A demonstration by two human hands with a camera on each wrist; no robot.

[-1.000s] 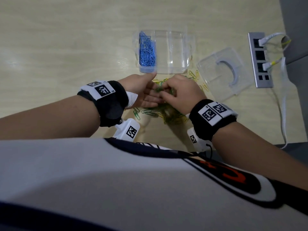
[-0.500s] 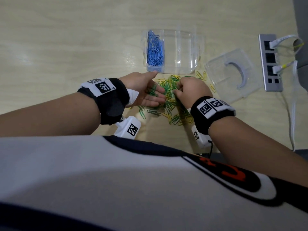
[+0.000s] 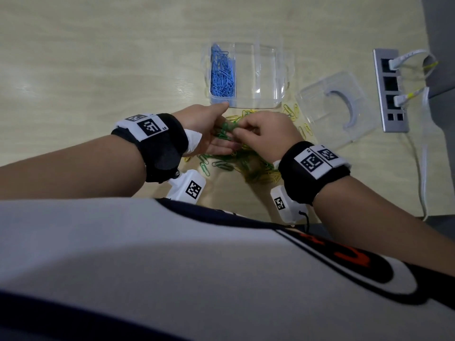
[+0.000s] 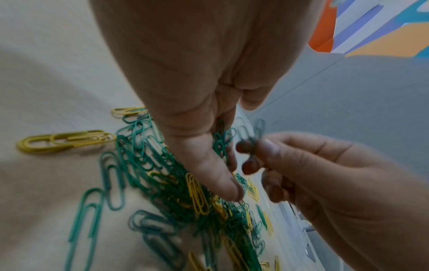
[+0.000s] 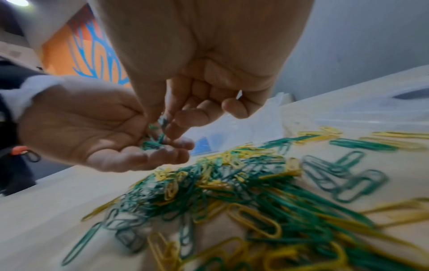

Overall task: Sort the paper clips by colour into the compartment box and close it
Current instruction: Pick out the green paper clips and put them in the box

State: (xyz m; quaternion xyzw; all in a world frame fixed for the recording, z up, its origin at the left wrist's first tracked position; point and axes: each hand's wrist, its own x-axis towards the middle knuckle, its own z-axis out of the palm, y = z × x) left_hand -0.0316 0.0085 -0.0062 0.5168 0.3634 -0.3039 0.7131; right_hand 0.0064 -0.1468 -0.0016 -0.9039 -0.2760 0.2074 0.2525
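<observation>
A person's left hand (image 3: 209, 130) lies palm-up and cupped above a wooden table (image 3: 98, 70), its fingers loosely curled under a small bunch of green clips (image 5: 152, 143) resting across them, while the right hand (image 3: 267, 134) comes in from the other side with thumb and forefinger pinched on a single green paper clip (image 4: 255, 135), held just beside the left fingertips (image 4: 228, 185). Beneath and just behind both hands spreads the unsorted pile (image 5: 232, 192) of green and yellow clips, tangled thickly at its centre and thinning to a few loose strays toward either wrist (one pair of yellow clips (image 4: 65, 142) lies apart on the left hand's outer side). Directly beyond the fingertips stands the clear compartment box (image 3: 257, 77), open, with the blue clips (image 3: 221, 75) filling the compartment nearest the left hand; the compartments toward the right hand look bare, though the clear plastic makes this hard to judge. The box's transparent lid (image 3: 334, 109) rests flat on the table beyond the right hand, apart from the box, with several yellow clips between them. Further out on the right hand's side, a grey socket strip (image 3: 390, 89) is set into the table, with white cables (image 3: 418, 153) plugged into it. Both wrists wear black bands with printed markers.
</observation>
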